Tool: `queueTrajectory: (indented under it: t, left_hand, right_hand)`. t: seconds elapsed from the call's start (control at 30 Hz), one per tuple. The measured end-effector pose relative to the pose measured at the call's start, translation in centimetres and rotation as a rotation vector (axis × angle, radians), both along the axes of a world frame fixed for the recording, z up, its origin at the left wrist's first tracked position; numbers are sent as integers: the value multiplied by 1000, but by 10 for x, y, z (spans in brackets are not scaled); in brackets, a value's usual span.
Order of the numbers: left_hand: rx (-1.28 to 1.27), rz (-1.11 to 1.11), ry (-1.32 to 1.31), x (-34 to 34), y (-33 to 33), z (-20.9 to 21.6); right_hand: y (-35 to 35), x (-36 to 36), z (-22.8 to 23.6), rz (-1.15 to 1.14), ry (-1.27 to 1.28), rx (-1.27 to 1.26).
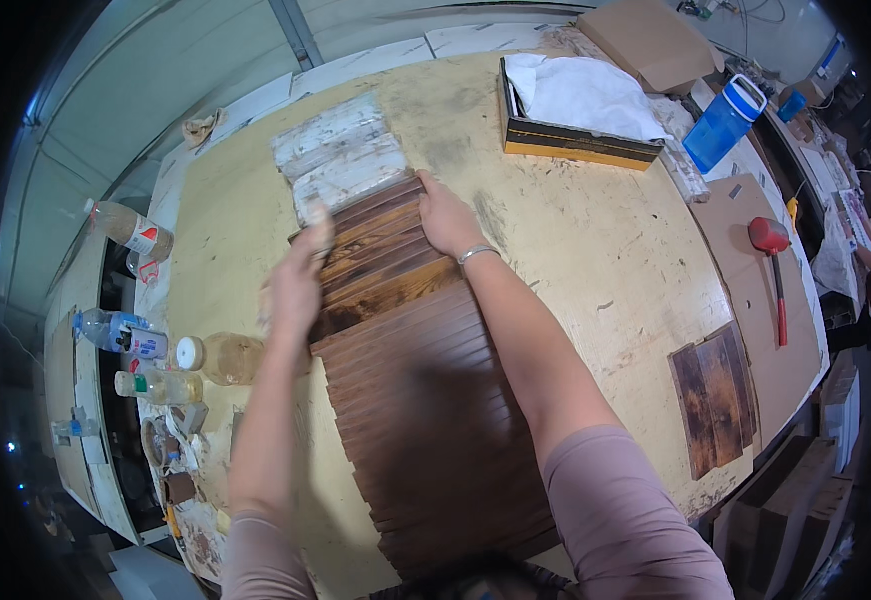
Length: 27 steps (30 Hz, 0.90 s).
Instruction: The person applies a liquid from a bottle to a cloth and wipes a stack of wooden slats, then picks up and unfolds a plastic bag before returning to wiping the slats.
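Dark brown wooden slats (pixel 380 245) with a streaky grain lie side by side in a group at the middle of the table. Along their right end, near the far corner, my right hand (pixel 447 218) is closed against the edge, with a bracelet at the wrist. At the opposite end is my left hand (pixel 297 280), smeared by motion, so its fingers do not show clearly. Closer to me spreads a larger sheet of plainer brown slats (pixel 410 400), partly in shadow. Just beyond the grainy slats sit whitish wrapped packs (pixel 340 150).
A black and orange box (pixel 575 140) holding white cloth stands far right, near a blue bottle (pixel 723 122). A red mallet (pixel 773 270) lies on cardboard (pixel 745 215). More dark slats (pixel 712 400) are at right. Several bottles, one yellowish jar (pixel 230 358) among them, line the left.
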<state>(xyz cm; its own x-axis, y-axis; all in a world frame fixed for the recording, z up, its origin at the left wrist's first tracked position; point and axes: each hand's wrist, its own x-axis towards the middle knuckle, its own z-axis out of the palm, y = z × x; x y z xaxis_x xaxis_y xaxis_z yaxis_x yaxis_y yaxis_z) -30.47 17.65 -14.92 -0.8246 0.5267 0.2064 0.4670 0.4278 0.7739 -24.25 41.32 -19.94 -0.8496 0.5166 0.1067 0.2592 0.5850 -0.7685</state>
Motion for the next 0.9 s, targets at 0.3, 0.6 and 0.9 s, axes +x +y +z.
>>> queueTrajectory:
  t: [0.3, 0.6, 0.9]
  left_hand:
    - [-122, -18, 364, 49, -63, -11]
    - [-428, 512, 609, 73, -156, 115]
    - [80, 411, 199, 11, -194, 72]
  right_hand:
    - [9, -2, -8, 111, 10, -98]
    - [14, 88, 10, 248, 11, -691]
    - [-17, 82, -14, 75, 121, -415]
